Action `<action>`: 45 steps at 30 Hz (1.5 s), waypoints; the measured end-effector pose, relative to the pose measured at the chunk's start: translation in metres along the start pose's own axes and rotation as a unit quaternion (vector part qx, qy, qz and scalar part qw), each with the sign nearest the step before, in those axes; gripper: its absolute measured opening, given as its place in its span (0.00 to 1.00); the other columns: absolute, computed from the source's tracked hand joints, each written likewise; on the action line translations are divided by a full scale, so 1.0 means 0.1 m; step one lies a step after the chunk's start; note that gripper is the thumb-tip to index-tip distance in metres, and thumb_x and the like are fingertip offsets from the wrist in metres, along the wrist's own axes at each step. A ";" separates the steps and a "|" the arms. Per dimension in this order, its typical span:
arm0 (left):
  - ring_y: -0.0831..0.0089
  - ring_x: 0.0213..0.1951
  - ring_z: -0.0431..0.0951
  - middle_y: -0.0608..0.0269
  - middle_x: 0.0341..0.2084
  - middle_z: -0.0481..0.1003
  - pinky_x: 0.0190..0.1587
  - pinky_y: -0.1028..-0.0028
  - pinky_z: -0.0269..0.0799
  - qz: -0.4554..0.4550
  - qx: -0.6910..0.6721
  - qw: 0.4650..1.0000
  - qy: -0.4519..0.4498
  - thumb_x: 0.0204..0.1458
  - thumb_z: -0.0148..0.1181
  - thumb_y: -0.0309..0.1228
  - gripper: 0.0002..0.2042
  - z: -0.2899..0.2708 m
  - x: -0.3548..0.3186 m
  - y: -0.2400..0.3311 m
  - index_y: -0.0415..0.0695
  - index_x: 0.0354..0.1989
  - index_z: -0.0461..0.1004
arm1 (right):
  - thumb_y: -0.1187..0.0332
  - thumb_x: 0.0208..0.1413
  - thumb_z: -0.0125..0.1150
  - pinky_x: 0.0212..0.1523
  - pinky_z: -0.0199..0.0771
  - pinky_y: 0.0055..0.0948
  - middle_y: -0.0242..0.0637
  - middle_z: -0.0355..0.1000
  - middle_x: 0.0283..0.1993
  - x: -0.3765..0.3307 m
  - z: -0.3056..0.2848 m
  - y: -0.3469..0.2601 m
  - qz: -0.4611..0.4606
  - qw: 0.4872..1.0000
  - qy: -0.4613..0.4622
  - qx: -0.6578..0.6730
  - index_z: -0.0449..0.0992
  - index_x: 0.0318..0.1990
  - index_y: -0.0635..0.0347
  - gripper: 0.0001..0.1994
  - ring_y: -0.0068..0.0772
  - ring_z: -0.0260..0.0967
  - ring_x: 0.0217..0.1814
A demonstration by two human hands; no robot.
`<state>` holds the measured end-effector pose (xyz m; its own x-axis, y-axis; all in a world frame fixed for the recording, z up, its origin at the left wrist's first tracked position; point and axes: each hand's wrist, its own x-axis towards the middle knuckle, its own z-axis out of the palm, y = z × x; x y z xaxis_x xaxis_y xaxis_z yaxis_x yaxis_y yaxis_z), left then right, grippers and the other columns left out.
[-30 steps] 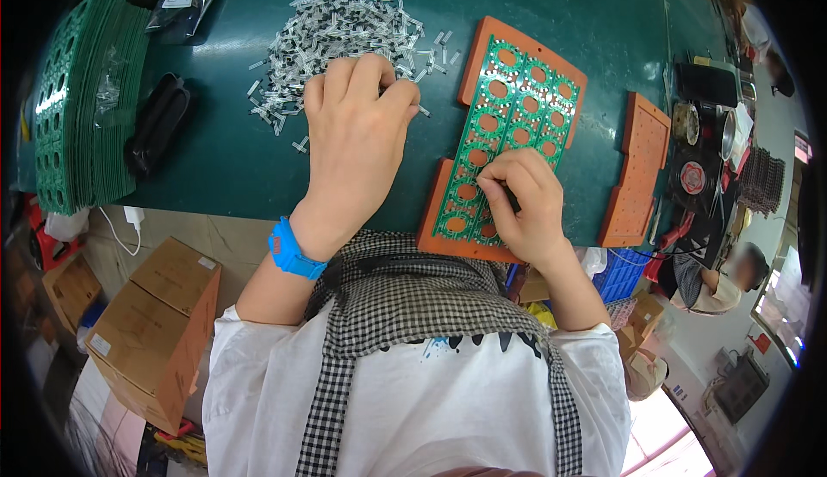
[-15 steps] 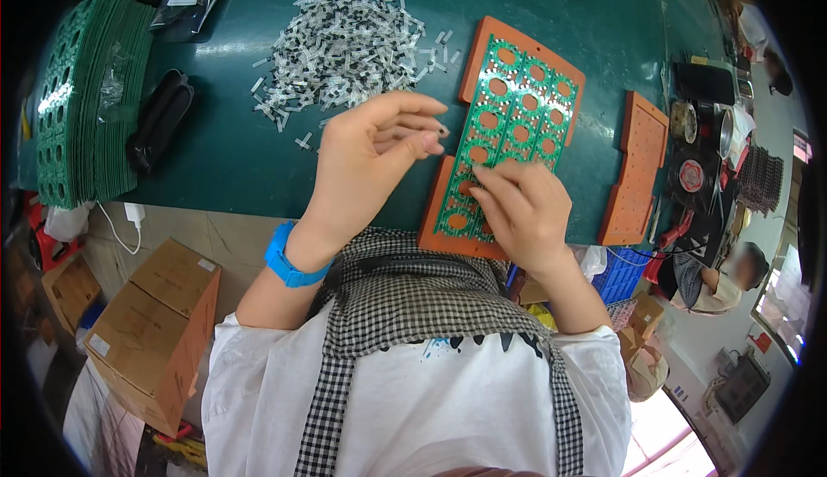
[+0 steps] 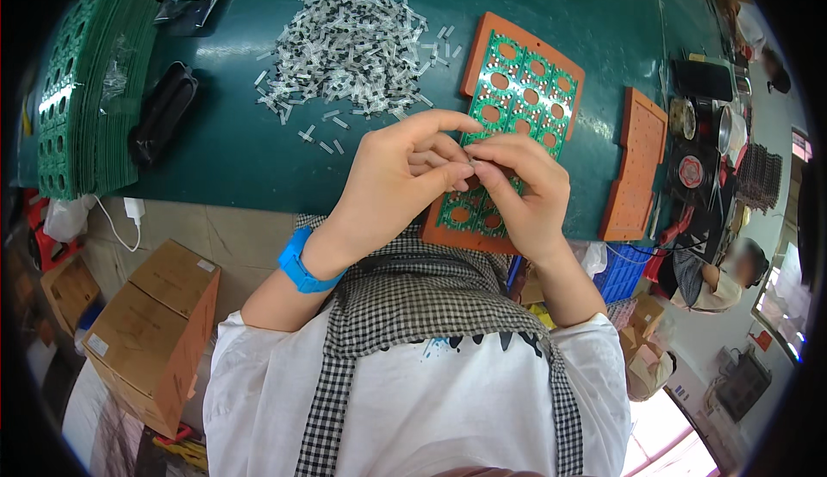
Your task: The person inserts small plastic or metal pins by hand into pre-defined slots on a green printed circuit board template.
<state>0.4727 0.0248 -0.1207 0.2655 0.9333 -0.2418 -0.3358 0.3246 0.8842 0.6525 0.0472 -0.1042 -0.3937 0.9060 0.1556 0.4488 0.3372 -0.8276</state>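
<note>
My left hand [image 3: 405, 180] and my right hand [image 3: 525, 193] meet over the near end of a green circuit panel [image 3: 517, 89] that lies in an orange tray [image 3: 478, 33]. Fingertips of both hands pinch one small clear component [image 3: 471, 162] between them. A blue band [image 3: 301, 261] is on my left wrist. A heap of small clear components [image 3: 353, 46] lies on the green table [image 3: 258, 149] beyond my left hand.
A stack of green panels [image 3: 77, 98] stands at the left with a black case [image 3: 164, 111] beside it. A second orange tray [image 3: 633, 162] lies at the right, near round tins [image 3: 689, 171]. Cardboard boxes [image 3: 155, 330] sit on the floor. Another person [image 3: 724, 274] sits at lower right.
My left hand left the heap of components and came right to meet my right hand over the green panel, where both now pinch a small component.
</note>
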 end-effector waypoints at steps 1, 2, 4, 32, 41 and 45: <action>0.76 0.33 0.79 0.58 0.32 0.78 0.38 0.79 0.76 -0.001 0.000 1.000 -0.001 0.51 0.58 0.16 0.18 0.00 0.00 0.00 0.34 0.52 0.69 | 0.78 0.48 0.65 0.31 0.72 0.23 0.38 0.75 0.35 0.00 -0.02 0.01 -0.021 0.999 -0.012 0.023 0.80 0.35 0.65 0.05 0.25 0.73 0.34; 0.76 0.33 0.79 0.58 0.32 0.78 0.37 0.80 0.76 -0.003 -0.026 1.000 -0.016 0.51 0.58 0.16 0.17 -0.01 0.00 0.02 0.34 0.51 0.70 | 0.78 0.48 0.65 0.31 0.72 0.23 0.38 0.75 0.35 -0.02 -0.04 0.01 -0.019 0.999 -0.012 0.023 0.80 0.35 0.65 0.05 0.25 0.73 0.34; 0.76 0.33 0.79 0.58 0.31 0.78 0.37 0.80 0.76 -0.005 -0.051 0.998 -0.030 0.51 0.59 0.17 0.15 -0.03 -0.01 0.02 0.33 0.49 0.71 | 0.78 0.49 0.64 0.32 0.72 0.24 0.37 0.75 0.34 -0.05 -0.10 0.02 0.051 0.990 -0.048 0.119 0.78 0.34 0.65 0.05 0.26 0.73 0.35; 0.75 0.36 0.79 0.60 0.29 0.79 0.41 0.77 0.75 -0.008 -0.032 0.999 0.014 0.52 0.58 0.18 0.12 -0.02 -0.07 -0.04 0.34 0.46 0.71 | 0.72 0.36 0.72 0.24 0.70 0.27 0.32 0.72 0.31 -0.43 -0.08 0.06 -0.170 0.962 -0.023 -0.211 0.79 0.36 0.58 0.15 0.31 0.71 0.29; 0.83 0.32 0.76 0.63 0.29 0.77 0.36 0.83 0.71 -0.070 0.020 0.992 -0.105 0.52 0.58 0.18 0.13 0.20 -0.11 0.03 0.36 0.47 0.70 | 0.74 0.42 0.70 0.27 0.71 0.24 0.36 0.73 0.32 -0.49 -0.20 -0.02 -0.086 0.994 0.019 -0.068 0.78 0.34 0.61 0.10 0.31 0.71 0.28; 0.79 0.31 0.76 0.64 0.30 0.77 0.33 0.79 0.70 -0.038 0.137 0.985 -0.102 0.49 0.62 0.20 0.15 0.30 -0.14 0.10 0.40 0.46 0.72 | 0.79 0.49 0.62 0.32 0.69 0.24 0.40 0.71 0.34 -0.56 -0.26 -0.04 0.116 0.986 -0.014 0.119 0.75 0.34 0.63 0.04 0.34 0.70 0.32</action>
<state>0.4924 0.0106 -0.0967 0.4664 0.8483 -0.2507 -0.0588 0.3125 0.9481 0.6937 0.0018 -0.0952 -0.3251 0.9434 -0.0652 0.3302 0.0487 -0.9426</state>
